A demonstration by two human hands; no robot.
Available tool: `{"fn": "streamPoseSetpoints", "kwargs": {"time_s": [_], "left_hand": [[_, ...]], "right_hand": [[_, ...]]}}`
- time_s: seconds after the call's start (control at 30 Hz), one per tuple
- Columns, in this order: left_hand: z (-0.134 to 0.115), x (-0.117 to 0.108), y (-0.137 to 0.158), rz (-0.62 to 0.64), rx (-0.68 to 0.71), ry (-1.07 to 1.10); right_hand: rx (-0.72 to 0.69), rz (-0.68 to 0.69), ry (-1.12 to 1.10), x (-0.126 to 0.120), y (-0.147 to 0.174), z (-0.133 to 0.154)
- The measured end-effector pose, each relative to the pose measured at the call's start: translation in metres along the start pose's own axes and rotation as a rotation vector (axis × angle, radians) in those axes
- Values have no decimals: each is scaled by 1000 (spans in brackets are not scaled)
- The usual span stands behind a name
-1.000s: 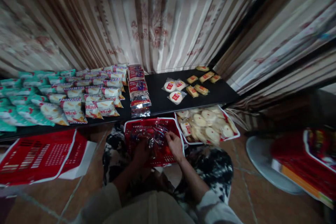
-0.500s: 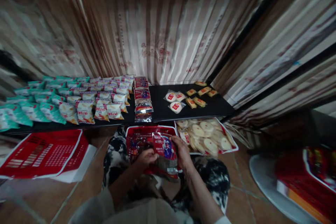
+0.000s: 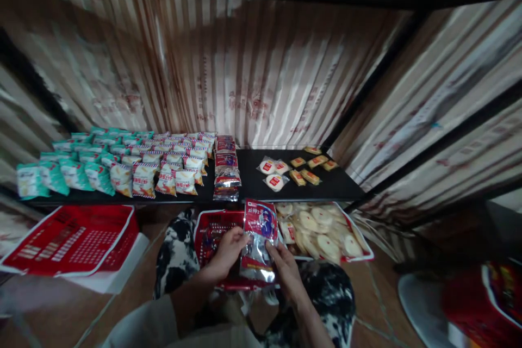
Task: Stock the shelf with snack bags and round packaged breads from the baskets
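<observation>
Between my two hands is a red and silver snack packet (image 3: 260, 239), its printed face turned up. My left hand (image 3: 229, 249) pinches its left edge, and my right hand (image 3: 285, 271) grips its lower right side. Below it stands a red basket (image 3: 198, 239) with a white rim, holding more dark red packets. Ahead, on the black shelf (image 3: 248, 190), a column of similar red packets (image 3: 225, 160) lies overlapping from back to front.
Left of that column stand rows of white snack bags (image 3: 143, 178) and green bags (image 3: 75, 174). To its right lie round white packets (image 3: 274, 181) and small yellow packets (image 3: 310, 176). A basket of round pale crackers (image 3: 322, 223) adjoins mine. An overturned-looking red basket (image 3: 73, 239) sits at left.
The packet has been raised towards the shelf and straightened, so its front now shows fully. Both hands have shifted their hold along its sides. The camera view has tilted upward.
</observation>
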State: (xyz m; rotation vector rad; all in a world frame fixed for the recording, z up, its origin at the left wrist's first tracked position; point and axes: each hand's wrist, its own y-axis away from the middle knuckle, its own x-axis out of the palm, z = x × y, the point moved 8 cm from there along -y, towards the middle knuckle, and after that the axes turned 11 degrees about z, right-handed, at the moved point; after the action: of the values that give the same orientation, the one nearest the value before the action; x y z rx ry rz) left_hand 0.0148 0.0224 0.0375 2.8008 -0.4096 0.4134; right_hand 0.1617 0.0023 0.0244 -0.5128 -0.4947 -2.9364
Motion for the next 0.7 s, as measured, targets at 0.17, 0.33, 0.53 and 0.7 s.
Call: {"fn": "streamPoseSetpoints", "kwargs": {"time_s": [0.17, 0.33, 0.53, 0.7], "left_hand": [[-12, -3, -6, -72, 14, -3], [-35, 4, -7, 4, 69, 50], [-37, 15, -20, 138, 63, 89], [-44, 1, -40, 53, 81, 12]], "right_hand": [[-20, 2, 29, 5, -3, 4], [-111, -28, 105, 6, -17, 28], [-155, -78, 208, 8, -39, 55], [-162, -104, 241, 22, -62, 76]]}}
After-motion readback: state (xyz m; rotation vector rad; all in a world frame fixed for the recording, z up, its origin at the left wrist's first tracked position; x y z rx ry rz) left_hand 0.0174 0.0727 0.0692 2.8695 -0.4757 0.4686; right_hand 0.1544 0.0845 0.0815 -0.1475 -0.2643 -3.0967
